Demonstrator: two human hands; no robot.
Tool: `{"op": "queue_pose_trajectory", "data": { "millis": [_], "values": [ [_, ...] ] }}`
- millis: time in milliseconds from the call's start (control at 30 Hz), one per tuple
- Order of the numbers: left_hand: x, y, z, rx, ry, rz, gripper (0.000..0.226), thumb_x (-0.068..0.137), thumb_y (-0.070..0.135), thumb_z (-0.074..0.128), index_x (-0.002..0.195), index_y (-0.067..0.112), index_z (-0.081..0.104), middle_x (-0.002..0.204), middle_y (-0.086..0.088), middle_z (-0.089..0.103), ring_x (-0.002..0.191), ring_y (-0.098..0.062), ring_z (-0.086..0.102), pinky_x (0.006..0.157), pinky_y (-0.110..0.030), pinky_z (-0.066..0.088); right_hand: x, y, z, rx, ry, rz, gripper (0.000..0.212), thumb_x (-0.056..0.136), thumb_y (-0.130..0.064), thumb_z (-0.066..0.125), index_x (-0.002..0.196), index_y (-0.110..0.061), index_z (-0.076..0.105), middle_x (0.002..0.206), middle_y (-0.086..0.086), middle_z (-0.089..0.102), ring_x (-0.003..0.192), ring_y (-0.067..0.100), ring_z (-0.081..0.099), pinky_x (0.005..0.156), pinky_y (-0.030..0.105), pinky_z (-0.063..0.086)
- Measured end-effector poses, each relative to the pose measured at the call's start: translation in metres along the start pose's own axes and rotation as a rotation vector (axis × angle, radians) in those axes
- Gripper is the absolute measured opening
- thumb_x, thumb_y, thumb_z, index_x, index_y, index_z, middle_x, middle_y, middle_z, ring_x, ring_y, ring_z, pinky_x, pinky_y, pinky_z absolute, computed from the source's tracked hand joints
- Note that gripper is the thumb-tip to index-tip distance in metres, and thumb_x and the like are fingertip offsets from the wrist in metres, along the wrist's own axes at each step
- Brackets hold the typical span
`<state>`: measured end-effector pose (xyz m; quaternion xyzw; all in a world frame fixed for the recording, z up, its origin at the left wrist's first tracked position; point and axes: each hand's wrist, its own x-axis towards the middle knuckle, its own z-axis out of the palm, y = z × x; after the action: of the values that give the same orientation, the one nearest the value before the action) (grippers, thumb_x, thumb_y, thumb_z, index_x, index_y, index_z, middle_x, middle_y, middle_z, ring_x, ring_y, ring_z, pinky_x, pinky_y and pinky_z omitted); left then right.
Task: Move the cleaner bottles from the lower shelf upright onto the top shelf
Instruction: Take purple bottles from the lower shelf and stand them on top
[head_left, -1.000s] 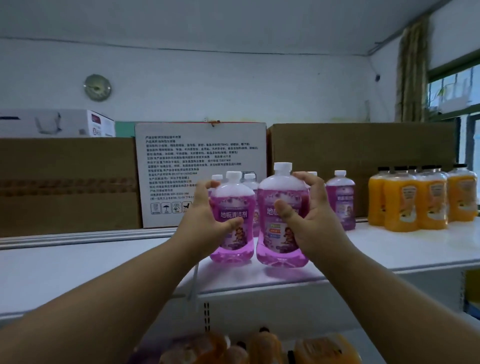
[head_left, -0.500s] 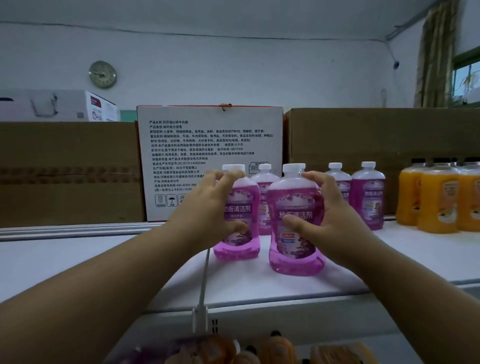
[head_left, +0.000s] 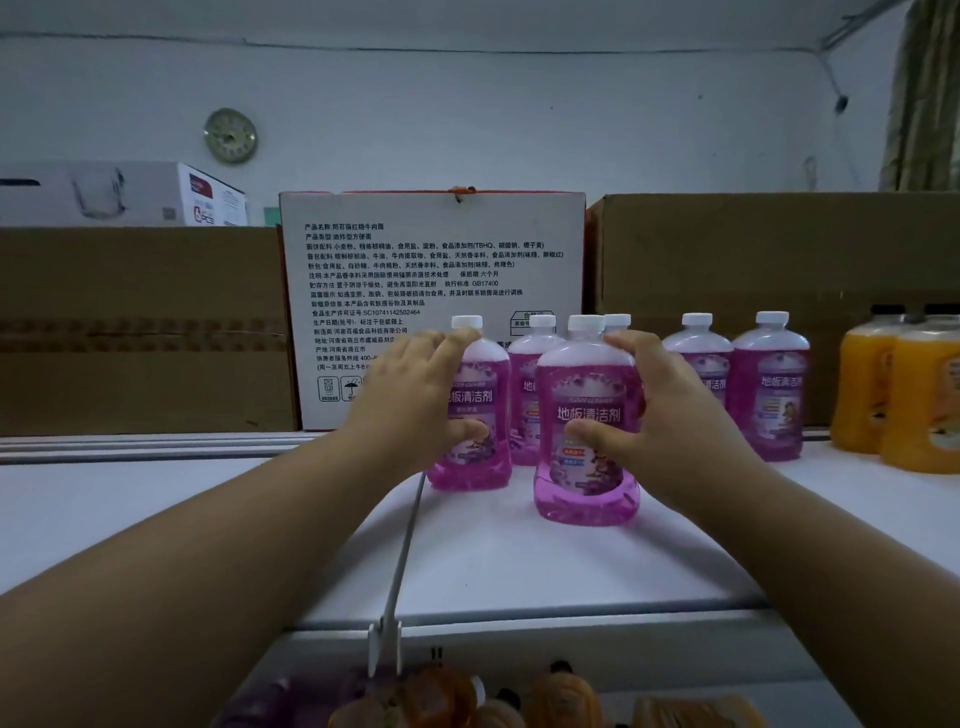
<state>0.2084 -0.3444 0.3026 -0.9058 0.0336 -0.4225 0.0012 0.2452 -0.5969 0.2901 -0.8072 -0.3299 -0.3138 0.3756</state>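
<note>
Since the earlier frames both bottles have come down and gone further back on the top shelf (head_left: 519, 566), and the view has drawn closer, so that the orange bottles (head_left: 904, 395) have slid toward the right edge. The left hand (head_left: 415, 400) is wrapped around the left bottle (head_left: 475, 415), thumb across the label and fingers curled behind the shoulder; the right hand (head_left: 670, 415) is clamped on the right bottle (head_left: 584, 431) in the same way. Both bottles stand upright with their bases on the shelf, the right one in front of the white carton (head_left: 431, 260) and a little nearer the shelf's front edge, the left one just beside it and slightly further back. Four more purple bottles (head_left: 769, 384) stand behind and to the right, closer to the carton, so the new pair seems to be starting a front row. The grip at mid-body likely keeps each bottle steady while it settles; letting go appears to be the next step. Below the shelf's front edge, blurred orange and purple shapes (head_left: 467, 701) lie on the lower shelf, probably stock yet to be lifted.
</note>
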Motion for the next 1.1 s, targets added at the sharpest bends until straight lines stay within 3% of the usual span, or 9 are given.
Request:
{"op": "queue_pose_trajectory", "data": {
  "millis": [233, 367, 433, 533, 667, 800, 1100],
  "values": [
    [0.0, 0.001, 0.007, 0.024, 0.007, -0.022, 0.102, 0.072, 0.061, 0.076, 0.153, 0.034, 0.02, 0.146, -0.005, 0.042, 0.131, -0.027, 0.036, 0.109, -0.042, 0.027, -0.004, 0.005, 0.001, -0.056, -0.068, 0.041, 0.098, 0.07, -0.046, 0.083, 0.141, -0.055, 0.016, 0.118, -0.004, 0.044, 0.085, 0.003, 0.055, 0.082, 0.025, 0.046],
    [-0.005, 0.005, 0.002, 0.067, -0.017, -0.064, 0.104, 0.074, 0.066, 0.071, 0.153, 0.038, 0.009, 0.158, -0.01, 0.027, 0.141, -0.031, 0.025, 0.115, -0.046, 0.021, -0.008, 0.005, 0.003, -0.057, -0.113, 0.084, 0.109, 0.07, -0.045, 0.083, 0.143, -0.058, 0.003, 0.126, -0.003, 0.055, 0.099, 0.012, 0.062, 0.092, 0.042, 0.051],
    [-0.011, 0.011, -0.01, 0.072, 0.058, -0.073, 0.097, 0.075, 0.063, 0.072, 0.152, 0.034, 0.02, 0.154, -0.013, 0.03, 0.139, -0.033, 0.028, 0.113, -0.048, 0.023, -0.006, 0.005, 0.003, -0.054, -0.11, 0.09, 0.109, 0.07, -0.042, 0.084, 0.143, -0.057, 0.004, 0.121, -0.006, 0.058, 0.095, 0.009, 0.062, 0.089, 0.038, 0.05],
    [-0.023, 0.03, -0.027, 0.005, 0.12, 0.042, 0.071, 0.079, 0.054, 0.07, 0.138, 0.024, 0.044, 0.132, -0.007, 0.049, 0.12, -0.027, 0.043, 0.101, -0.042, 0.033, -0.002, 0.003, 0.004, -0.064, -0.112, 0.081, 0.107, 0.069, -0.037, 0.086, 0.142, -0.054, 0.009, 0.111, -0.011, 0.058, 0.088, 0.006, 0.062, 0.08, 0.028, 0.047],
    [-0.05, 0.063, -0.025, -0.117, -0.232, 0.068, 0.054, 0.082, 0.067, 0.056, 0.121, 0.031, 0.048, 0.113, 0.008, 0.053, 0.103, -0.016, 0.048, 0.087, -0.032, 0.04, 0.012, 0.001, 0.009, -0.146, -0.136, 0.106, 0.105, 0.072, -0.034, 0.086, 0.146, -0.042, 0.011, 0.112, -0.004, 0.064, 0.092, 0.015, 0.066, 0.085, 0.035, 0.054],
    [-0.065, 0.071, -0.009, -0.156, -0.454, -0.018, 0.064, 0.083, 0.074, 0.049, 0.131, 0.031, 0.047, 0.126, 0.005, 0.055, 0.114, -0.016, 0.047, 0.097, -0.038, 0.043, 0.026, 0.0, 0.019, -0.218, -0.164, 0.138, 0.104, 0.075, -0.031, 0.083, 0.15, -0.032, 0.011, 0.116, 0.008, 0.065, 0.097, 0.025, 0.065, 0.087, 0.042, 0.054],
    [-0.066, 0.071, -0.003, -0.09, -0.56, -0.034, 0.065, 0.085, 0.075, 0.041, 0.133, 0.031, 0.047, 0.132, 0.001, 0.052, 0.12, -0.022, 0.042, 0.101, -0.043, 0.037, 0.036, 0.005, 0.037, -0.206, -0.167, 0.158, 0.108, 0.078, -0.033, 0.081, 0.153, -0.034, 0.003, 0.122, 0.011, 0.06, 0.103, 0.027, 0.063, 0.092, 0.047, 0.052]
  ]
}}
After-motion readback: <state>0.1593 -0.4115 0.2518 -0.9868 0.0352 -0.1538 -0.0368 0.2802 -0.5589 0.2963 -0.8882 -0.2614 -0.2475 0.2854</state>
